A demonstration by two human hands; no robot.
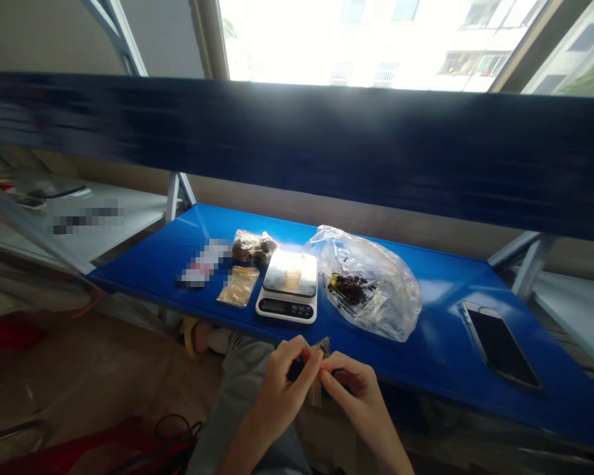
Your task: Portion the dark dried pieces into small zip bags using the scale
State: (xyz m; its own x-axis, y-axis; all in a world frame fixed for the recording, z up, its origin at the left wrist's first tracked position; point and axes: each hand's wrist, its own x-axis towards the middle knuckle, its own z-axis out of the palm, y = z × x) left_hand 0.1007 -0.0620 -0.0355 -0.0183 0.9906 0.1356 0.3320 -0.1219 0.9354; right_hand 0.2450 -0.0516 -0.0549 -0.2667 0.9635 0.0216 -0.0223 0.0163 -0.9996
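Note:
My left hand (283,382) and my right hand (352,384) meet just below the front edge of the blue table (426,356). Both pinch a small clear packet (319,369) with something dark inside; its contents are too small to name. Straight ahead on the table stands a white kitchen scale (288,285) with a small yellowish cup (292,278) on its platform. A large crumpled clear plastic bag (371,280) with dark dried pieces inside lies right of the scale.
Left of the scale lie a small bag of yellowish bits (238,286), a bag of dark lumps (253,247) and a blurred label (202,262). A phone (499,343) rests at the table's right. A dark blue shelf beam (327,138) crosses overhead. My knee (242,382) is under the table.

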